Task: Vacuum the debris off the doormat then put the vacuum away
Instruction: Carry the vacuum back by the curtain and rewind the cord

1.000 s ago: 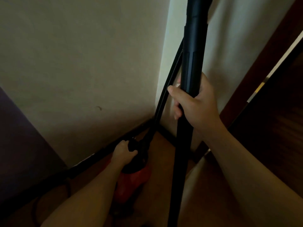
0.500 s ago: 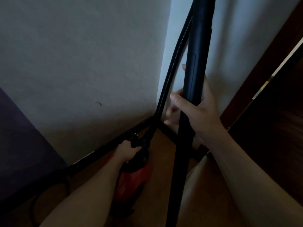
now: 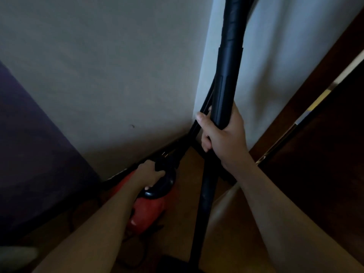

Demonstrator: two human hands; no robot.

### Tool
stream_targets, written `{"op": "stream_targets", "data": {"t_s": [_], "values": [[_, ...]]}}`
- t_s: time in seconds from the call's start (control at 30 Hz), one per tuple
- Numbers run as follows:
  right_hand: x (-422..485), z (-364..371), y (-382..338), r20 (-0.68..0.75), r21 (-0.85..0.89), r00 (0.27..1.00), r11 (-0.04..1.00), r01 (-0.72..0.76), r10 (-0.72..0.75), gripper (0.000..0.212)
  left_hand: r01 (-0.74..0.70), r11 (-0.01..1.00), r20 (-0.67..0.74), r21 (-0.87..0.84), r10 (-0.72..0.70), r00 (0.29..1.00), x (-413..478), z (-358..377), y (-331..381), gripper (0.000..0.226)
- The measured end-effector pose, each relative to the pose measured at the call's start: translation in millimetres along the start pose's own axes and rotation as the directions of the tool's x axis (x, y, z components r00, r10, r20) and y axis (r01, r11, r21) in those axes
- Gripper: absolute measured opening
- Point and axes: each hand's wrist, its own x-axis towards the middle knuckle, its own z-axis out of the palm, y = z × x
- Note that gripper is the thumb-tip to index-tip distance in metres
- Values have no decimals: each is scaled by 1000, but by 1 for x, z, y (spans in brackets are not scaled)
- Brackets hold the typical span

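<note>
A small red vacuum body point(image 3: 146, 210) sits on the wooden floor in the room corner. My left hand point(image 3: 148, 173) grips its black handle point(image 3: 161, 187) from above. The long black wand point(image 3: 222, 107) stands nearly upright in front of the corner, and my right hand point(image 3: 220, 134) grips it at mid-height. A ribbed black hose point(image 3: 199, 123) runs from the vacuum body up behind the wand. The doormat is not in view, and the wand's lower end is hidden at the bottom edge.
Two pale walls point(image 3: 110, 79) meet at the corner, edged by a dark skirting board point(image 3: 126, 171). A dark purple piece of furniture point(image 3: 33, 166) stands at the left. Dark wooden panels with a brass strip point(image 3: 307, 107) stand at the right. A power cord point(image 3: 136, 259) lies on the floor.
The view has shifted slightly downward. My right hand closed its fingers back round the wand after loosening them half a second ago. My left hand stays on the vacuum handle.
</note>
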Motion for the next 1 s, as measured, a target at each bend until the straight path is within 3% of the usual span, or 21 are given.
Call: {"op": "stream_targets", "data": {"t_s": [0.37, 0.6, 0.77, 1.0], "values": [[37, -3, -289, 146, 77, 989, 997, -12, 1, 22, 105, 983, -66, -148, -116, 991, -246, -193, 162, 22], [40, -24, -473, 150, -1, 985, 997, 83, -82, 18, 42, 963, -112, -265, -74, 991, -410, -307, 276, 24], [29, -35, -535, 123, -17, 988, 995, 95, -92, 17, -46, 928, -133, -371, -4, 991, -482, -357, 324, 27], [1, -45, -560, -13, -218, 986, 963, 159, -165, 20, -206, 908, -146, -365, 163, 976, -510, -379, 365, 18]]}}
